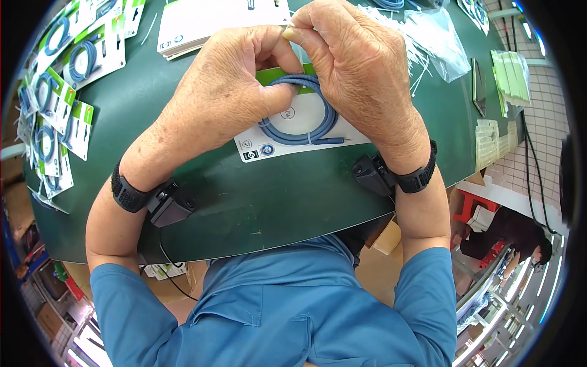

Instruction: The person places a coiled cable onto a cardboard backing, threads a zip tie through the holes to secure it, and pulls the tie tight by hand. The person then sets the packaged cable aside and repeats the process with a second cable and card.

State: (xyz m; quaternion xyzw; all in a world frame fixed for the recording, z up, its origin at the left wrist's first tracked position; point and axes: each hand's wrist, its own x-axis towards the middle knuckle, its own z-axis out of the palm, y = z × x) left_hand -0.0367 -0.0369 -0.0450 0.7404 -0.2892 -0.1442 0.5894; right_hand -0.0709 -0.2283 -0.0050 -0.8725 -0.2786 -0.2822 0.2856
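Note:
A blue braided cable (327, 119) is coiled on a white and green backing card (249, 142) on the table in front of me. A clear tie (310, 138) circles the coil near its plug, and the plug end (333, 140) points right. My left hand (229, 82) is closed at the coil's upper left, its thumb pressing on the cable. Above the card's top edge, my right hand (361, 67) pinches with thumb and index finger close to the left fingers. What sits in that pinch is too small to make out. The right palm hides the card's upper right.
Carded cables (46, 140) lie piled along the left side. A stack of blank-looking cards (202, 24) is at the back. Loose white cable ties (419, 55) and a clear plastic bag (443, 46) lie back right, near a dark phone-like slab (478, 88). Another person (510, 235) is beyond, lower right.

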